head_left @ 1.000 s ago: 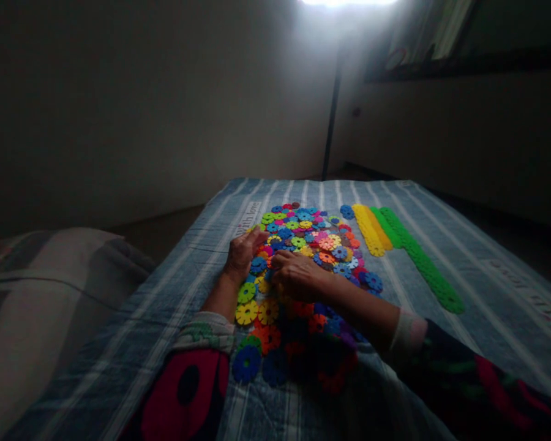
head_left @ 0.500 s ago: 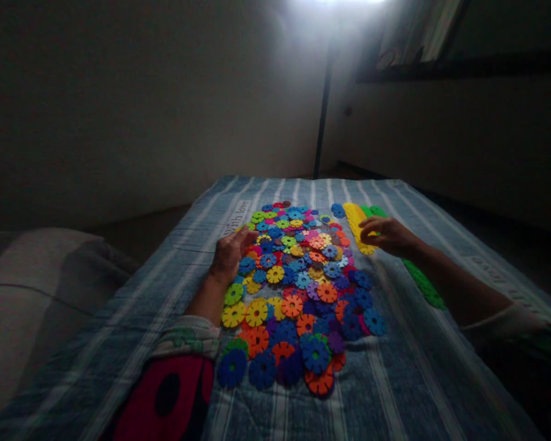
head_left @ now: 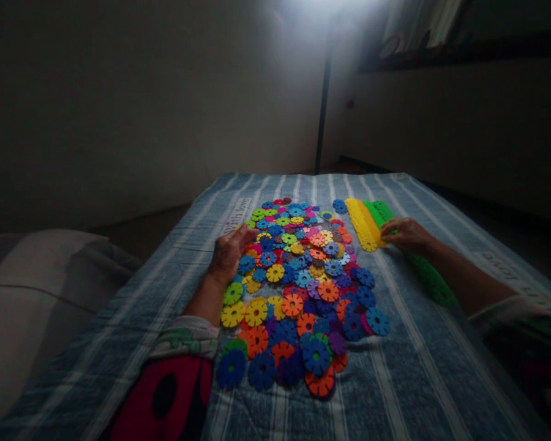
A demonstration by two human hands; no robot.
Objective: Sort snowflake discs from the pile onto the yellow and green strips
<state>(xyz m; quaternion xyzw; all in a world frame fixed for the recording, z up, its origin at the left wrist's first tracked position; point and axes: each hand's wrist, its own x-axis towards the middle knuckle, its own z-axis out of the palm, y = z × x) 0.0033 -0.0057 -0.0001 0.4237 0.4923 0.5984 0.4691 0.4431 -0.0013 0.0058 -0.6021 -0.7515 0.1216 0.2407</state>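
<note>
A wide spread of coloured gear-shaped plastic discs [head_left: 298,288] lies on a blue striped blanket [head_left: 417,361]. My left hand [head_left: 227,254] rests at the left edge of the spread, fingers lying loosely on the discs. To the right sit a yellow row of linked discs [head_left: 363,223] and a longer green row [head_left: 425,269]. My right hand [head_left: 406,234] is at the near end of the yellow row, over the green row, with its fingers curled and pinched; what they hold is too small to see.
A grey pillow or cushion [head_left: 32,294] lies at the left of the blanket. A dark pole [head_left: 322,104] stands against the far wall under a bright light. The room around is dim.
My right hand left the middle of the disc spread and moved right to the yellow and green rows. The left hand stayed in place.
</note>
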